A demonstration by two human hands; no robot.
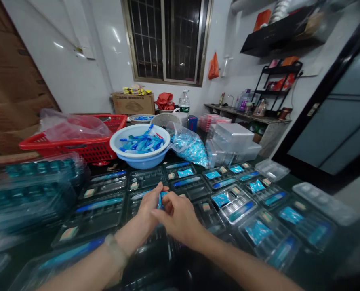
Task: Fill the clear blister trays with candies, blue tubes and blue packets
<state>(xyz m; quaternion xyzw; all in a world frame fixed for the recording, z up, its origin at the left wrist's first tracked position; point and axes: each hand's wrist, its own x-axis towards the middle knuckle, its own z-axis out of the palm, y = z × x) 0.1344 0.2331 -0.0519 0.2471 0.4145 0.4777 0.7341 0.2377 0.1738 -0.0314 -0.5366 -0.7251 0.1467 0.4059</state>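
A stack of clear blister trays (31, 190) sits at far left, beside the left hand (146, 206). Its fingers (155, 194) press together with the right hand (178, 218) on a small blue packet (161, 200), apparently pinched, above a dark plastic tray (134, 204). Behind stand a white bowl (140, 135) of blue pieces and a clear bag (188, 145) of blue packets; filled trays (258, 230) spread rightward

A pale band (116, 251) circles the wrist just behind the bare left hand (148, 210).
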